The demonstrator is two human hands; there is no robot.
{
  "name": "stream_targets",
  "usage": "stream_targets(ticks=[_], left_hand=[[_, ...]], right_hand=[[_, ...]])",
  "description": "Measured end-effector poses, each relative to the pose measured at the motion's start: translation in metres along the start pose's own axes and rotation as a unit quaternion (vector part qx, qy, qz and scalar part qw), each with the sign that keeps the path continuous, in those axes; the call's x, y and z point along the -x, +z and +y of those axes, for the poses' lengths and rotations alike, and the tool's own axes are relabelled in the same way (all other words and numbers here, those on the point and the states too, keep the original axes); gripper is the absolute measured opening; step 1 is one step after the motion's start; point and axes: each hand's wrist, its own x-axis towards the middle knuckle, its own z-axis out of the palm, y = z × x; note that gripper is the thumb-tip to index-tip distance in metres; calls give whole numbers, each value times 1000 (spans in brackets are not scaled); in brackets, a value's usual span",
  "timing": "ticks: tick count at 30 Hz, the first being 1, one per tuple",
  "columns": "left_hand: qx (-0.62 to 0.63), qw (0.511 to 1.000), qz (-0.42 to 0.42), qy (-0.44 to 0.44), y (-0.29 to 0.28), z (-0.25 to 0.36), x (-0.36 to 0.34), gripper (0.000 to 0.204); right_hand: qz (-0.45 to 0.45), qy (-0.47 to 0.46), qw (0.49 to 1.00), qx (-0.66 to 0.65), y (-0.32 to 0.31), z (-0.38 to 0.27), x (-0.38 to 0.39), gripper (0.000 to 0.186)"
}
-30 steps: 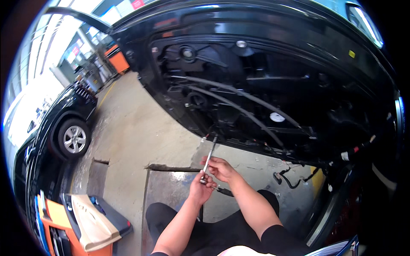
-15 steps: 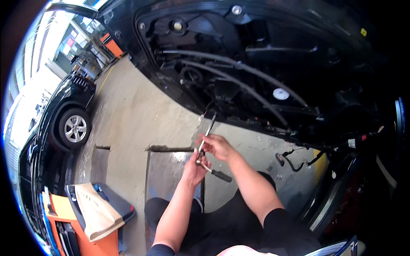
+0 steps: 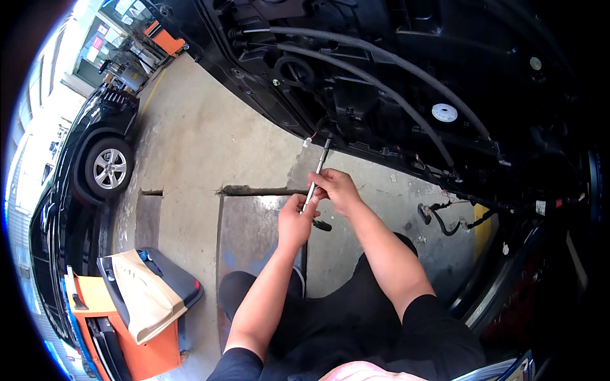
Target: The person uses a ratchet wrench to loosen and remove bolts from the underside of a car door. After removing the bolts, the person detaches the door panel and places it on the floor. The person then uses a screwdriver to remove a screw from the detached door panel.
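Note:
A long-shafted ratchet wrench point(image 3: 321, 161), silver with a dark tip, slants up and away between my hands. My left hand point(image 3: 296, 223) is closed around its lower end, where the black handle point(image 3: 323, 225) pokes out to the right. Higher up, my right hand point(image 3: 338, 190) pinches the shaft between thumb and fingers. The tip reaches the lower edge of a car door stripped of its trim point(image 3: 375, 117); whether they touch I cannot tell. Beside the tip a small white connector point(image 3: 307, 142) dangles on a thin wire. Two dark sleeved cables point(image 3: 394, 95) curve across the door.
A loose wiring harness point(image 3: 448, 222) hangs at the right near the door sill. A beige and dark door trim panel point(image 3: 149, 292) lies on an orange cart point(image 3: 152, 349) at lower left. Another dark car point(image 3: 89, 159) stands at the left. A metal floor plate point(image 3: 248, 228) lies below my hands.
Both hands and the wrench have moved up, away from me, and my right hand's grip has changed. The black handle has swung closer under my left hand. The view has tilted slightly downward.

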Motion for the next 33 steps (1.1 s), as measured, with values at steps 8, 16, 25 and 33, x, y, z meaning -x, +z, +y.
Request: stream_targets(ticks=[8, 16, 25, 33], left_hand=[[154, 962, -187, -126, -20, -9, -28, 33], [343, 882, -288, -146, -11, 13, -27, 34], [249, 903, -290, -199, 19, 15, -68, 30], [228, 918, -279, -167, 10, 24, -85, 31]], right_hand=[[-81, -12, 894, 441, -16, 28, 124, 105], [46, 208, 762, -612, 11, 62, 135, 54], [168, -275, 944, 79, 79, 27, 164, 48], [241, -267, 892, 273, 114, 0, 137, 79]])
